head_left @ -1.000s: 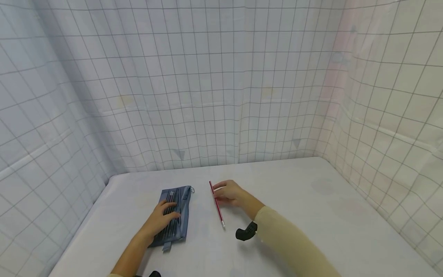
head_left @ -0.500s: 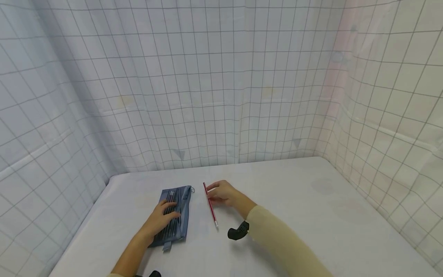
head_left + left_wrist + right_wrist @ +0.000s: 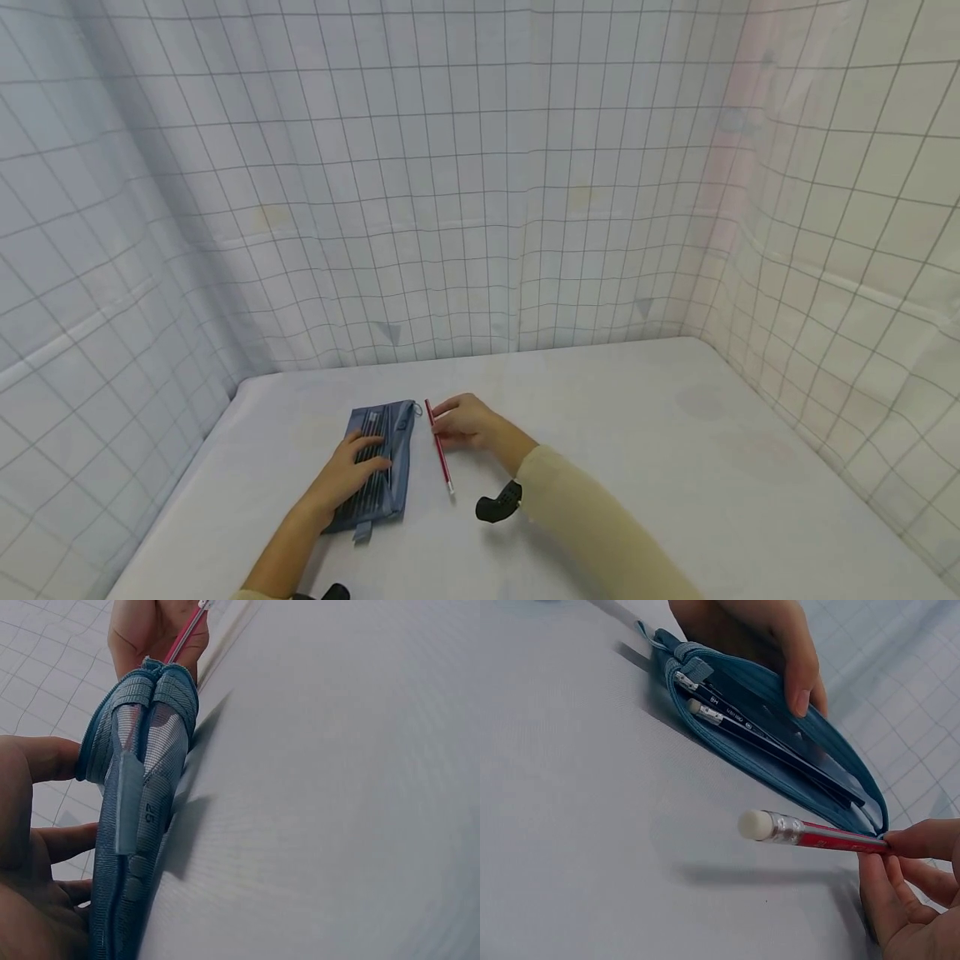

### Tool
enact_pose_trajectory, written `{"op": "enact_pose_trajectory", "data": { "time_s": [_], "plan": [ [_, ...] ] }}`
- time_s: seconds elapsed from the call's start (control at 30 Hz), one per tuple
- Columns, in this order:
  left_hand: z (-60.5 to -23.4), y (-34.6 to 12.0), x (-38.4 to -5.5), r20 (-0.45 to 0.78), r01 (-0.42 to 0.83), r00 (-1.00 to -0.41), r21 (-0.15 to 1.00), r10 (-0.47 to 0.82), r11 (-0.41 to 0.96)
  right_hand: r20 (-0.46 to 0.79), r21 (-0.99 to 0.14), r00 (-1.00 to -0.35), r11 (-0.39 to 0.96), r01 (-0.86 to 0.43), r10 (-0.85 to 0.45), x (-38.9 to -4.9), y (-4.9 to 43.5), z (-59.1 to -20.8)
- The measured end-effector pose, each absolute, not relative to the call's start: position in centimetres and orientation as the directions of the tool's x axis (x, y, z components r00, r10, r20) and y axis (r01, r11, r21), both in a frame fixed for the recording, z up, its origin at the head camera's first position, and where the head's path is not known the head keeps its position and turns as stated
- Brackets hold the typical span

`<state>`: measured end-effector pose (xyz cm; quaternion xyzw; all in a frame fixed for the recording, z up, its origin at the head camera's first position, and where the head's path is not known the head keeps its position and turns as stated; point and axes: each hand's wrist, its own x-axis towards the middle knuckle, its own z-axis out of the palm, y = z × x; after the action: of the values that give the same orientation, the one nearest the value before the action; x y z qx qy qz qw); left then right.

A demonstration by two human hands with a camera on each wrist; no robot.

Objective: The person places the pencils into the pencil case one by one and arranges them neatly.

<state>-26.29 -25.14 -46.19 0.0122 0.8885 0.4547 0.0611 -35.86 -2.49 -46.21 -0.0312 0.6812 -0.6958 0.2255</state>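
Observation:
In the head view, a red pencil [image 3: 441,450] with a white eraser is pinched in my right hand [image 3: 465,421]. It points away from me, eraser end nearest. To its left lies a blue mesh pencil case [image 3: 400,467], apart from it in that view. My left hand [image 3: 352,471] rests on top of the case with fingers spread. The right wrist view shows the unzipped mouth of the case gaping, several dark pencils [image 3: 769,746] inside, and my left thumb [image 3: 801,690] at the upper edge. Thumb and fingertips of my right hand [image 3: 915,885] hold the red pencil far from its eraser.
Both things are on a white-covered table [image 3: 675,467]. White grid-patterned curtains [image 3: 480,208] stand behind it and along both sides. A black wrist device [image 3: 498,502] sits by the right sleeve. A fabric tab [image 3: 363,532] sticks out from the near end of the case.
My right hand has moved left with the red pencil, bringing it close to the right side of the pencil case. The left hand and the case have stayed in place.

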Motion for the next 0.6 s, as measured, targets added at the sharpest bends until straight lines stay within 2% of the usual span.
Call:
{"op": "enact_pose_trajectory", "data": {
  "time_s": [0.3,0.6],
  "plan": [
    [-46.5,-25.3,-26.4,-0.116,-0.054,-0.991,0.814,0.070,0.579,-0.272,-0.961,-0.880,0.070,0.267,-0.390,-35.5,-4.7,-46.4],
    [-46.2,-25.3,-26.5,-0.117,-0.055,-0.991,0.814,0.070,0.578,-0.262,-0.964,-0.911,0.120,0.236,-0.319,-35.1,-7.4,-46.0]
  ]
}}
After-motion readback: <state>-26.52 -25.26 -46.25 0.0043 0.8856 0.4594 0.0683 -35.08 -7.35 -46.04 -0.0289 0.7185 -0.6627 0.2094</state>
